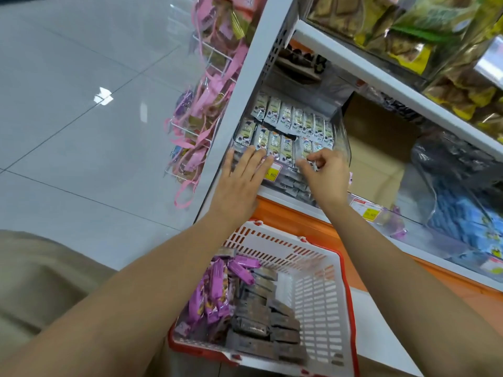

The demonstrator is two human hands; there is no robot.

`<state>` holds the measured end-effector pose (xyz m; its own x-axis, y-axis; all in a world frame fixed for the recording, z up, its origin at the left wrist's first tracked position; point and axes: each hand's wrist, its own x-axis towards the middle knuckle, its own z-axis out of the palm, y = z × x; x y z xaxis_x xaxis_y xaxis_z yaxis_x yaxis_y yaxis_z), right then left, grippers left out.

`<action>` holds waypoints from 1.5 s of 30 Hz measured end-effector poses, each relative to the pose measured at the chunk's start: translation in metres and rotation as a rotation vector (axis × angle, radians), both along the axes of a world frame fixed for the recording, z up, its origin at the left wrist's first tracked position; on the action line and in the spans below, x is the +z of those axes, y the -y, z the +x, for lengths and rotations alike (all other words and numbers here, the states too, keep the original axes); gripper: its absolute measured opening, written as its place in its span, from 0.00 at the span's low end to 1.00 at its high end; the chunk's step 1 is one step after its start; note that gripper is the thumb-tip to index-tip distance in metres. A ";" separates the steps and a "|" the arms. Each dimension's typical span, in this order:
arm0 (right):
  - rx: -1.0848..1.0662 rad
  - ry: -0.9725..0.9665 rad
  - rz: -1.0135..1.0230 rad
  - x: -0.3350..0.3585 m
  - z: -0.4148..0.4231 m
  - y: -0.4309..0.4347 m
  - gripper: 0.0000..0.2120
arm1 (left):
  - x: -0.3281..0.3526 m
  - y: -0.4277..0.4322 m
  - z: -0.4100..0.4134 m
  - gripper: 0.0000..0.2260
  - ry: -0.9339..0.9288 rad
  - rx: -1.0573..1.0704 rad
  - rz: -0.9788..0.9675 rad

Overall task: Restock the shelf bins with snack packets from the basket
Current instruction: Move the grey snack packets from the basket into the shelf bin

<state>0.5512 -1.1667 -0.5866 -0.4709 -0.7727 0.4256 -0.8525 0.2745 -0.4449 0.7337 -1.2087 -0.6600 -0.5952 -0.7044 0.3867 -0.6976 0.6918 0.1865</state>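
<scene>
A clear shelf bin [343, 137] holds two rows of upright silver-and-green snack packets [288, 123]. My left hand [242, 180] lies flat with straight fingers against the front row at the bin's left end. My right hand [325, 175] has its fingers curled and pinches the top of a silver packet [302, 151] at the front right of the bin. Below, a white basket with a red rim [315, 289] holds purple packets [215, 292] on its left and grey-brown packets [261, 322] in the middle.
A yellow price tag [272, 171] sticks to the bin front. A cardboard box [378, 148] sits to the right, then bins with dark and blue packets [462, 213]. Pink hanging goods [201, 110] fill a wire rack on the shelf's left side. Grey tiled floor [81, 104] lies left.
</scene>
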 end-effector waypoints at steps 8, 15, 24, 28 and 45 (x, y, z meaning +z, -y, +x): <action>0.237 0.049 -0.067 -0.013 0.010 -0.057 0.01 | -0.006 -0.015 -0.008 0.37 -0.118 0.023 -0.081; 0.192 0.159 0.179 -0.099 -0.019 -0.118 0.03 | -0.045 -0.048 -0.026 0.21 0.001 -0.211 -0.119; 0.094 0.303 0.658 -0.221 -0.051 -0.175 0.07 | -0.099 -0.042 -0.051 0.35 0.369 -0.212 0.178; 0.146 0.380 0.912 -0.275 -0.060 -0.186 0.13 | -0.125 -0.038 -0.055 0.39 0.444 -0.147 0.206; 0.303 0.108 0.911 -0.327 -0.069 -0.184 0.14 | -0.163 -0.029 -0.066 0.33 0.254 -0.064 0.136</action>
<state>0.4819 -0.9828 -0.9131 -0.1983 -0.8800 -0.4315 -0.9109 0.3280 -0.2502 0.6681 -1.1802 -0.8228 -0.7057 -0.6976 0.1239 -0.6897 0.7164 0.1052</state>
